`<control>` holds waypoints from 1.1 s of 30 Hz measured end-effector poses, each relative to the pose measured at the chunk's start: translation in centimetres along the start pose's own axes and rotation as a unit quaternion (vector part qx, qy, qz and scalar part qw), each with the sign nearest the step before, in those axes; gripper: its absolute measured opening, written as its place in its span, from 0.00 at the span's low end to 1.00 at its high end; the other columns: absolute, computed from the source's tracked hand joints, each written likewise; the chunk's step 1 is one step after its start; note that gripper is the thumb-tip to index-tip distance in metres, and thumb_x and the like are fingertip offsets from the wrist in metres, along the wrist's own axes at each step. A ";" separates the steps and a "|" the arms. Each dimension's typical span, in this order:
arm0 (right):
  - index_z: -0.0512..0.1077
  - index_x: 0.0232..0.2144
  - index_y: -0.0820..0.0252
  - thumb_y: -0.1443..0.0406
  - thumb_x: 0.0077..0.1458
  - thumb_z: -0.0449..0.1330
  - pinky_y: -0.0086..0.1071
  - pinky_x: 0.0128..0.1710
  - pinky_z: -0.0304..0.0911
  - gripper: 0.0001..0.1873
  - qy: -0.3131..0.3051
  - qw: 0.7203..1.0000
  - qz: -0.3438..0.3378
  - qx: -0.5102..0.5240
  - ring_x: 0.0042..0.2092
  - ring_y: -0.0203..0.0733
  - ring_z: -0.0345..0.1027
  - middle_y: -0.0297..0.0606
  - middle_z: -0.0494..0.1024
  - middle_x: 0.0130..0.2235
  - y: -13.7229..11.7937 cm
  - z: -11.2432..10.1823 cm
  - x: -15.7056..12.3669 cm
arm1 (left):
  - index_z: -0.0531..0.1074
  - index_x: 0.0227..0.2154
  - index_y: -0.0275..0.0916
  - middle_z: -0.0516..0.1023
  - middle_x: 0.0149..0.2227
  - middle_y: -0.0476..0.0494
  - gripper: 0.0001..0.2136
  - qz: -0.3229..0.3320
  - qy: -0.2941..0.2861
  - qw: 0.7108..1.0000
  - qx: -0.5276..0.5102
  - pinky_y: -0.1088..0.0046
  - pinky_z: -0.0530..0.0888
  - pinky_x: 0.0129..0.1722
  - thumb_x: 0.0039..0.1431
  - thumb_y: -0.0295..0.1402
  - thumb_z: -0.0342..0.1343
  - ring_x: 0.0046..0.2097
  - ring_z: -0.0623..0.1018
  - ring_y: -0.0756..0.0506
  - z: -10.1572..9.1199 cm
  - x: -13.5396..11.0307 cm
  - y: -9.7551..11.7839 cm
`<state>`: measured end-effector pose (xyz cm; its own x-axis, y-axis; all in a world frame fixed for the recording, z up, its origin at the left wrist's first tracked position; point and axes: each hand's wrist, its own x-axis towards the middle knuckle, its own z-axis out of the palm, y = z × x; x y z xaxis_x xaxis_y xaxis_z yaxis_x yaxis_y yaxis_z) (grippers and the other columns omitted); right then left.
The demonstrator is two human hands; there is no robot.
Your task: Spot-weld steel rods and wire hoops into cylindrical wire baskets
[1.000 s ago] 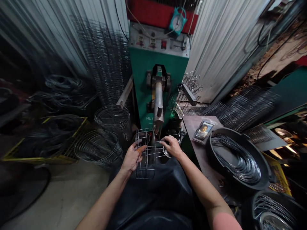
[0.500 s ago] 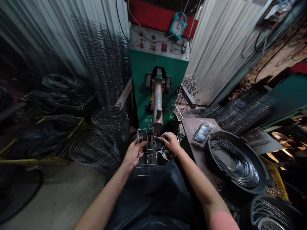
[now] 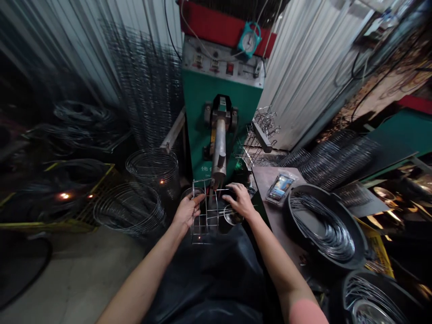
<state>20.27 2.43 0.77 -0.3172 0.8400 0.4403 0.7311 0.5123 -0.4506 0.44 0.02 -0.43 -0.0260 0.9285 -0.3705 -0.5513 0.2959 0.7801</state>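
A small wire grid frame [image 3: 205, 213] rests over my lap under the metal head [image 3: 218, 155] of a green machine [image 3: 219, 101]. My left hand [image 3: 186, 210] is closed on the frame's left side, thumb along a wire. My right hand [image 3: 240, 200] is curled over the frame's upper right wires, beside the machine's tip. A small shiny metal bowl [image 3: 231, 217] lies just below the right hand. A dark apron [image 3: 209, 274] covers my lap.
Round wire baskets [image 3: 130, 207] stand at the left, with wire coils on a yellow pallet [image 3: 76, 193] behind. At the right a table [image 3: 270, 180] carries a packaged phone [image 3: 278, 187] and a black tub of wire rings [image 3: 324, 227]. Another tub [image 3: 374, 299] sits lower right.
Both hands have kept hold of the wire frame and edged it slightly up toward the machine head. Orange glints now show at the left and low on the frame. The view has drifted a little.
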 end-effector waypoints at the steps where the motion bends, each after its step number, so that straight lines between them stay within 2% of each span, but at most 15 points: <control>1: 0.72 0.39 0.58 0.53 0.49 0.60 0.40 0.51 0.55 0.18 0.007 1.000 -0.005 -0.011 0.51 0.47 0.60 0.45 0.71 0.47 0.1 -0.2 -0.7 | 0.65 0.30 0.36 0.57 0.16 0.61 0.21 0.003 -0.001 1.000 -0.001 0.83 0.46 0.12 0.31 0.32 0.68 0.15 0.51 0.60 0.0 -0.1 0.0; 3: 0.73 0.32 0.58 0.52 0.48 0.60 0.45 0.54 0.51 0.16 0.009 0.999 -0.001 -0.038 0.56 0.51 0.55 0.46 0.68 0.51 0.5 -0.3 -1.8 | 0.65 0.31 0.36 0.57 0.16 0.61 0.22 0.008 -0.002 1.000 -0.002 0.82 0.46 0.12 0.30 0.32 0.68 0.15 0.52 0.60 0.1 -0.2 0.0; 6: 0.73 0.24 0.58 0.54 0.52 0.57 0.47 0.54 0.48 0.14 0.014 0.998 0.026 -0.051 0.57 0.51 0.53 0.44 0.67 0.52 1.6 -0.2 -2.6 | 0.65 0.32 0.37 0.59 0.17 0.61 0.23 0.020 0.004 1.000 -0.006 0.82 0.46 0.12 0.30 0.32 0.67 0.15 0.52 0.60 0.2 -0.4 -0.1; 11: 0.74 0.27 0.56 0.53 0.49 0.59 0.52 0.55 0.44 0.14 0.004 0.997 0.050 -0.052 0.60 0.53 0.47 0.42 0.63 0.57 2.5 0.6 -2.6 | 0.64 0.34 0.38 0.58 0.17 0.62 0.24 0.040 0.021 0.999 -0.011 0.82 0.46 0.12 0.31 0.32 0.67 0.15 0.52 0.59 0.2 -0.6 0.0; 15: 0.73 0.23 0.57 0.53 0.47 0.61 0.53 0.55 0.42 0.14 -0.016 0.998 0.043 -0.038 0.61 0.55 0.44 0.41 0.60 0.58 2.7 0.6 -2.6 | 0.64 0.34 0.39 0.58 0.17 0.62 0.24 0.042 0.023 0.999 -0.009 0.82 0.46 0.12 0.31 0.33 0.67 0.15 0.52 0.59 0.0 -0.6 0.1; 18: 0.71 0.22 0.58 0.54 0.48 0.60 0.50 0.55 0.43 0.14 0.005 0.998 0.058 -0.001 0.60 0.53 0.45 0.40 0.61 0.57 2.9 0.3 -2.1 | 0.64 0.35 0.39 0.60 0.18 0.61 0.25 0.040 0.024 0.999 -0.005 0.82 0.46 0.12 0.31 0.33 0.67 0.15 0.52 0.59 -0.1 -0.5 0.2; 22: 0.68 0.20 0.58 0.53 0.47 0.61 0.49 0.55 0.44 0.15 0.041 0.997 0.065 0.021 0.59 0.51 0.49 0.41 0.66 0.54 2.6 0.5 -0.7 | 0.65 0.35 0.39 0.57 0.17 0.62 0.23 0.032 0.012 0.999 0.005 0.82 0.46 0.12 0.32 0.33 0.67 0.15 0.52 0.59 0.1 -0.3 0.3; 27: 0.66 0.20 0.58 0.54 0.49 0.60 0.48 0.55 0.41 0.15 0.038 0.997 0.054 0.027 0.53 0.47 0.58 0.39 0.72 0.46 1.8 1.3 0.3 | 0.65 0.35 0.39 0.58 0.17 0.62 0.23 0.041 0.018 0.999 0.001 0.82 0.47 0.12 0.32 0.33 0.66 0.15 0.52 0.59 0.3 -0.1 0.5; 33: 0.66 0.20 0.58 0.53 0.49 0.59 0.48 0.54 0.41 0.16 0.036 0.996 0.068 0.035 0.50 0.46 0.60 0.38 0.73 0.44 2.0 1.5 0.8 | 0.65 0.36 0.39 0.60 0.18 0.61 0.24 0.039 0.018 0.999 -0.008 0.82 0.46 0.12 0.31 0.32 0.67 0.15 0.52 0.59 0.4 0.4 0.7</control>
<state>20.60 4.42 -0.95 -0.1717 0.8888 0.4248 0.7192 0.4078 -0.5625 0.37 0.69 0.15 -0.1002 0.9397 -0.3271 -0.5595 0.2186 0.7995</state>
